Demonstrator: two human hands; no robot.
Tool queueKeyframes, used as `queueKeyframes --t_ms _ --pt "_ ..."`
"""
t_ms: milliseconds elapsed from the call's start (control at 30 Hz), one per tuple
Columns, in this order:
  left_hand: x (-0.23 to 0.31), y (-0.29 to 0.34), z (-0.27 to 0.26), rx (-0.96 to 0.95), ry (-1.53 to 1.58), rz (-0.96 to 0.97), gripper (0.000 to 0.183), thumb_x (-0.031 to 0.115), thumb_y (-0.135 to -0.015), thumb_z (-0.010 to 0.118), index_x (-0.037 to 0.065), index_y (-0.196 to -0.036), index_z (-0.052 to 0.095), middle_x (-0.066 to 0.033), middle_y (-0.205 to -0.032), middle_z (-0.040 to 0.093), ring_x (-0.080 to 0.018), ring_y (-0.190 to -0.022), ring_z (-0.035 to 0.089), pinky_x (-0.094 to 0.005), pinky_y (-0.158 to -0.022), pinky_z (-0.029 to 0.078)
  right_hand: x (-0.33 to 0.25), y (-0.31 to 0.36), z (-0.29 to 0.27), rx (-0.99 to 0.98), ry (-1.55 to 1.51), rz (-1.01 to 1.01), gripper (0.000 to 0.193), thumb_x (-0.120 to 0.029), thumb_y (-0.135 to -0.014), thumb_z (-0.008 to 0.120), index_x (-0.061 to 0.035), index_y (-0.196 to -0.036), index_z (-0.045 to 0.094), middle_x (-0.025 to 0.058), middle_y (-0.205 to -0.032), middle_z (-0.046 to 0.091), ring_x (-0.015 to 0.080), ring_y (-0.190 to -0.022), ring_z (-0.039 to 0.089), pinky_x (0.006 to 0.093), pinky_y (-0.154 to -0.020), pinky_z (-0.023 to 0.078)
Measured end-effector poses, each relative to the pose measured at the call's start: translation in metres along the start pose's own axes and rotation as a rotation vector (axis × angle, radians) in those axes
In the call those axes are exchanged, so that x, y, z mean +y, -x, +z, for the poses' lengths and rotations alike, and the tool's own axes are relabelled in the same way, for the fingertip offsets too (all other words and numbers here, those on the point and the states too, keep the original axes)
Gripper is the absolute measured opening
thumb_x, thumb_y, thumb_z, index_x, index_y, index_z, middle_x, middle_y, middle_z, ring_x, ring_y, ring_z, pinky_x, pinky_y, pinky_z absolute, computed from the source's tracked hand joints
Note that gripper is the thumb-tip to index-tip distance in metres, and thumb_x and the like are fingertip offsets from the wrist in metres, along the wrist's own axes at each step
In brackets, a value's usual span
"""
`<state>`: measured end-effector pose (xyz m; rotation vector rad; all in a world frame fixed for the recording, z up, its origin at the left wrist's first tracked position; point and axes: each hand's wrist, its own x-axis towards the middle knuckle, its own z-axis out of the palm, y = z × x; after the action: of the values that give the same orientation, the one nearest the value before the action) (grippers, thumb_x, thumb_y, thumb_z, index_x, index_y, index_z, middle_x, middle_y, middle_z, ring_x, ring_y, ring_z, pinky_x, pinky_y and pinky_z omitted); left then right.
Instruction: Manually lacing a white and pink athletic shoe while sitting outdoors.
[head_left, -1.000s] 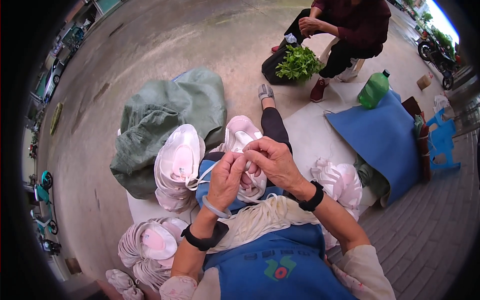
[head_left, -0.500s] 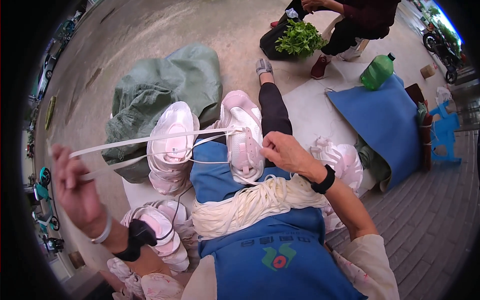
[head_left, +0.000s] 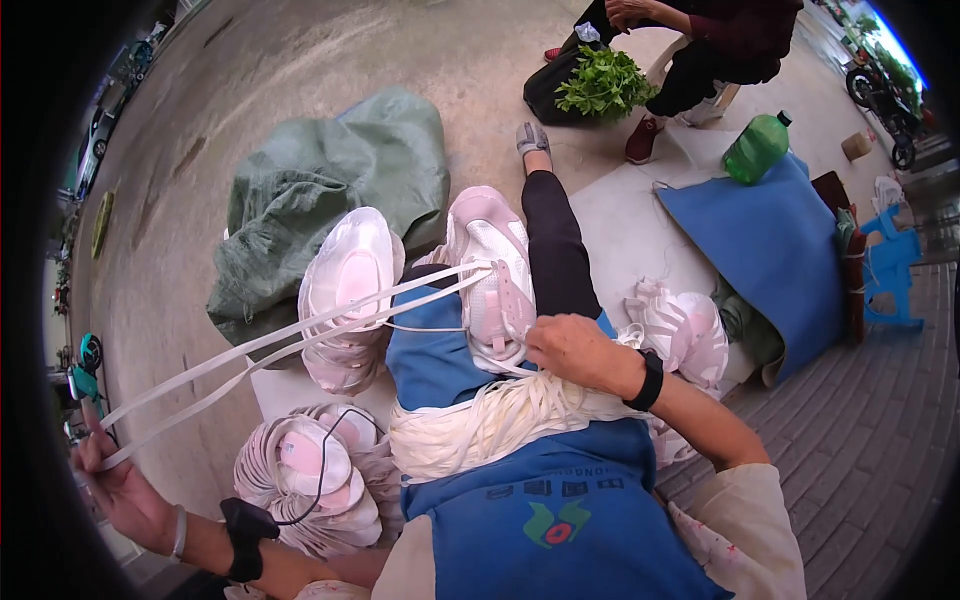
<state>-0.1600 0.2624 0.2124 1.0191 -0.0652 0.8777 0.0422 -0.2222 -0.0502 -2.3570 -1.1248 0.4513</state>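
Observation:
A pink and white shoe upper (head_left: 497, 290) lies on my lap, toe pointing away from me. Two strands of a white shoelace (head_left: 262, 347) stretch taut from its eyelets to the far left, where my left hand (head_left: 128, 500) is closed on them. Close against the upper's right side is my right hand (head_left: 582, 352), its fingers curled together; whatever they pinch is hidden. A thick hank of cream shoelaces (head_left: 470, 432) rests across my blue apron (head_left: 540, 490), just below the upper.
Nested shoe uppers (head_left: 352, 290) stand left of my lap, more uppers (head_left: 310, 470) nearer me, and another pile (head_left: 680, 335) on the right. Beyond lie a green woven sack (head_left: 330, 170), a blue sheet (head_left: 760, 230) and a green bottle (head_left: 757, 148). A person sits by leafy greens (head_left: 605, 82).
My left hand has moved down and farther left, drawing the lace strands out longer and tighter. My right hand has shifted slightly lower beside the upper.

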Motion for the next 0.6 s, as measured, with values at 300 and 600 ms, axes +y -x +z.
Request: queueKeyframes --t_ms 300,600 --pt "-0.263 0.125 0.16 -0.288 -0.43 -0.546 0.024 0.016 -0.099 0.048 -0.003 -0.095 0.062 -0.0048 -0.077 0.057 -0.0108 -0.065 0.055 -0.0247 -0.067 0.046 -0.066 -0.033 -0.102 0.604 -0.459 -0.156 0.012 -0.006 -0.084 0.066 -0.0001 -0.094 0.065 0.0109 -0.081 0.063 0.0251 -0.077 0.062 0.0318 -0.069 0.048" --pt "-0.301 0.144 0.188 -0.692 -0.793 -0.118 0.008 0.005 -0.093 0.053 -0.001 -0.095 0.057 -0.016 -0.082 0.054 -0.0361 -0.07 0.053 -0.0366 -0.06 0.045 -0.069 -0.044 -0.091 0.722 -0.461 -0.186 0.024 -0.006 -0.08 0.072 0.0016 -0.102 0.065 0.0113 -0.093 0.063 0.0221 -0.087 0.06 0.0302 -0.077 0.048"
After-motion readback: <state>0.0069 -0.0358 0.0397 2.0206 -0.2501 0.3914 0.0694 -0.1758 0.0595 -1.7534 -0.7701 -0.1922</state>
